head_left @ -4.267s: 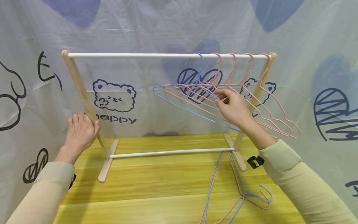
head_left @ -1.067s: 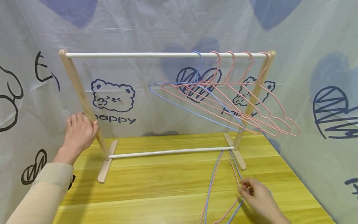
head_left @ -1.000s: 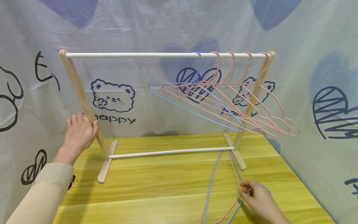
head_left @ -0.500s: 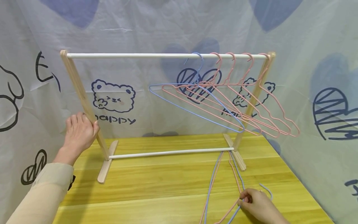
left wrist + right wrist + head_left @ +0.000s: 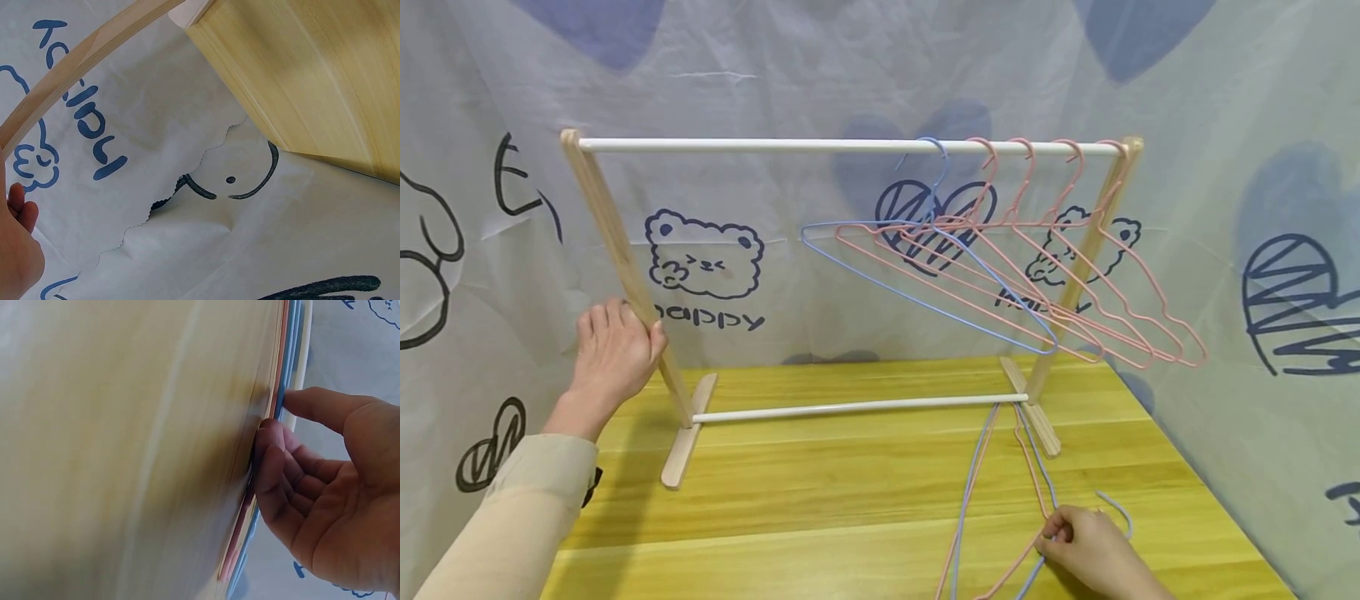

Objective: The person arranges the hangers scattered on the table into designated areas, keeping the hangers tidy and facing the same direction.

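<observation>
My left hand (image 5: pixel 617 354) grips the left wooden post (image 5: pixel 612 237) of a small clothes rack. At the lower right, my right hand (image 5: pixel 1090 550) pinches a blue clothes hanger (image 5: pixel 289 356) near its neck, thumb on one side and curled fingers on the other. A pink hanger (image 5: pixel 1032 468) lies against the blue one on the table, and my fingertips also touch or nearly touch it. My right hand hides both necks and much of the hooks. From the white top bar (image 5: pixel 737 145) hang one blue hanger (image 5: pixel 946 162) and several pink hangers (image 5: pixel 1078 162), bunched toward the right.
A white lower bar (image 5: pixel 857 407) joins the rack's two feet on the yellow wood-grain table (image 5: pixel 820 500). The far ends of the lying hangers reach the right foot (image 5: pixel 1041 429). A pale printed cloth (image 5: pixel 790 75) encloses the back and sides.
My right hand has left the blue hanger on the top bar and come down to the lying hangers. Over the last second it slid slightly nearer me. The left hand keeps its hold.
</observation>
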`<state>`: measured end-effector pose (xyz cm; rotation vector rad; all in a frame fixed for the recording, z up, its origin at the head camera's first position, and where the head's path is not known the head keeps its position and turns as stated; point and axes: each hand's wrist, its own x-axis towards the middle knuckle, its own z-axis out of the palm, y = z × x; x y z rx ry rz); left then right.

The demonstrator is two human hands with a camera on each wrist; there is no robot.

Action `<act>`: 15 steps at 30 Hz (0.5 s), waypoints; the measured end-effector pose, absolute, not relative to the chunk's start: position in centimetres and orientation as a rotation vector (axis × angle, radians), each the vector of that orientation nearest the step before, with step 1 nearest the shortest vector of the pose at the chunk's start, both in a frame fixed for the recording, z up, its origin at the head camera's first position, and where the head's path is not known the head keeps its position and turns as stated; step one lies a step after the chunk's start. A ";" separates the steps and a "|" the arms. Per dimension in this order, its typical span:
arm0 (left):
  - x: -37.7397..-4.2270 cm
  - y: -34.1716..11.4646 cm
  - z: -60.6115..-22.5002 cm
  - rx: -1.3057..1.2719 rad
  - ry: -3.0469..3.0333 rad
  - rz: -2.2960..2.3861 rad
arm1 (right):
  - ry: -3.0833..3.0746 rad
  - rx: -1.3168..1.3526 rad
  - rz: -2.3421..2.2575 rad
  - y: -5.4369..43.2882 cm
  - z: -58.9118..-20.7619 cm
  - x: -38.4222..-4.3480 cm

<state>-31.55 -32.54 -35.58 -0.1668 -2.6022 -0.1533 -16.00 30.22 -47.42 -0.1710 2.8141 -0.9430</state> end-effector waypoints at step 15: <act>-31.5 -32.5 -35.5 -0.161 -2.607 -0.148 | 2.863 0.106 -0.850 30.8 -46.8 -16.0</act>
